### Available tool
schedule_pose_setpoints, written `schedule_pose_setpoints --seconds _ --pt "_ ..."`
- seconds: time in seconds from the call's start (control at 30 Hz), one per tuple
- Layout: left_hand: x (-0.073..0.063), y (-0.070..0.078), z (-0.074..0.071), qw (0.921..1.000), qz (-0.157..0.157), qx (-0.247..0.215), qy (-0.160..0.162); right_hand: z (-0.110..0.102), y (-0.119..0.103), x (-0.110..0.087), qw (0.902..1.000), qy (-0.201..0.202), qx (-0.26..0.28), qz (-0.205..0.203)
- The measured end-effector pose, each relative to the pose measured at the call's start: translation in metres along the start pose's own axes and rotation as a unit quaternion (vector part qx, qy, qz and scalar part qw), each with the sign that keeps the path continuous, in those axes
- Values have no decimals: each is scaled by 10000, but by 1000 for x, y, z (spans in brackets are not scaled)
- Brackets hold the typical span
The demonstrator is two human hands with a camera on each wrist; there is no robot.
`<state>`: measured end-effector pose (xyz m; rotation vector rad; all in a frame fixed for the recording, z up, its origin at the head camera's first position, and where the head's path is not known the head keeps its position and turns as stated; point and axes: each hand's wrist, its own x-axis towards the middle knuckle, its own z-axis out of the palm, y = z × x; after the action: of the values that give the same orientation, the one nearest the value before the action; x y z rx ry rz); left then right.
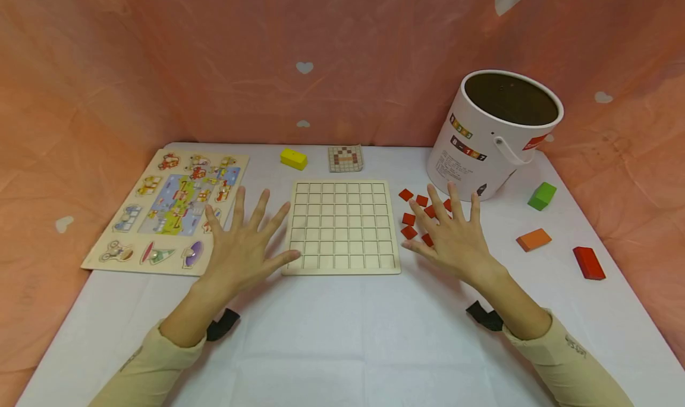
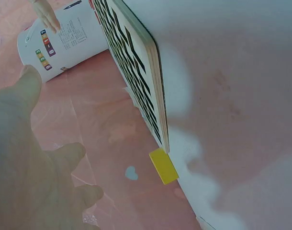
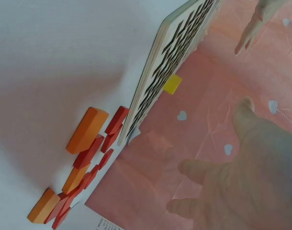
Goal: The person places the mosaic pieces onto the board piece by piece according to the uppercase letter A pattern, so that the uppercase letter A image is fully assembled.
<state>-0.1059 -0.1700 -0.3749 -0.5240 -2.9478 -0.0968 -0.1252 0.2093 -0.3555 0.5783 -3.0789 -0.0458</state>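
Note:
My left hand (image 1: 241,255) hovers with its fingers spread wide, between the puzzle board and the left edge of a pale wooden grid board (image 1: 341,228). The squares of that grid hold nothing. To its right, my right hand (image 1: 455,240) is also spread, over a scatter of small red tiles (image 1: 409,219). Neither hand grips anything. Some tiles are hidden under the right hand in the head view; the right wrist view shows orange tiles (image 3: 87,129) among the red ones. Behind the grid lies a small card with a brown pixel pattern (image 1: 345,159).
At left lies a wooden picture puzzle board (image 1: 173,268). A yellow block (image 1: 294,159) lies behind the grid. A white bucket (image 1: 465,151) stands at the back right. Green (image 1: 542,196), orange (image 1: 534,239) and red blocks (image 1: 589,263) lie at right. Pink cloth (image 1: 342,50) hangs behind the table.

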Motion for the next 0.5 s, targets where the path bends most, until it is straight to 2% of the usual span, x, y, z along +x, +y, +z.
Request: schedule_pose_setpoints --seconds 0.13,0.2,0.27,0.37,0.43,0.5 --pt "1 -1 0 9999 4 -63 -115 0 6 2 9997 -113 187 100" --pt "2 -2 1 9996 52 -232 -179 0 16 5 9980 -166 582 174" --pt "3 -4 3 9972 152 -694 -246 0 32 10 9919 -196 1231 263" --pt "6 -10 10 9863 283 -1594 -311 4 61 17 9696 -213 2422 292" --pt "8 -16 16 9738 371 -2216 -352 9 78 21 9505 -240 3088 241" --pt "8 -22 21 9598 428 -2739 -437 14 90 23 9350 -296 3532 147"
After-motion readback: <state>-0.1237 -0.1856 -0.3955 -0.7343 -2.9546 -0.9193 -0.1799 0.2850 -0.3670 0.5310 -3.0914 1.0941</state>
